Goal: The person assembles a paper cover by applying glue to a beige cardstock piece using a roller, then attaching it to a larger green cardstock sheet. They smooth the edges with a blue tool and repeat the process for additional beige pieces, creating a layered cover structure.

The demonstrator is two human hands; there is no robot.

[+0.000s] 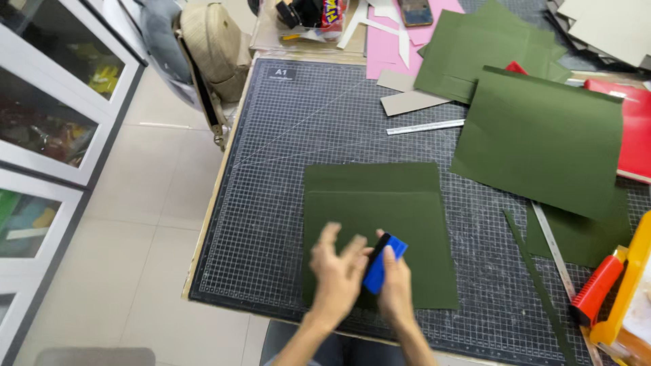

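A dark green sheet (pixel 380 203) lies flat on the gridded cutting mat (pixel 285 156), with a fold line across its upper part. Over its lower half my right hand (pixel 395 288) grips a blue flat scraper (pixel 381 263) that stands tilted on the sheet. My left hand (pixel 336 278) hovers just beside it with fingers spread, holding nothing, its fingertips close to the scraper.
A larger green sheet (pixel 542 139) lies to the right, more green and pink paper at the back. A steel ruler (pixel 553 247), a thin green strip (pixel 536 285) and a red-handled knife (pixel 597 290) lie at the right. A tan bag (pixel 213 47) hangs off the table's left edge.
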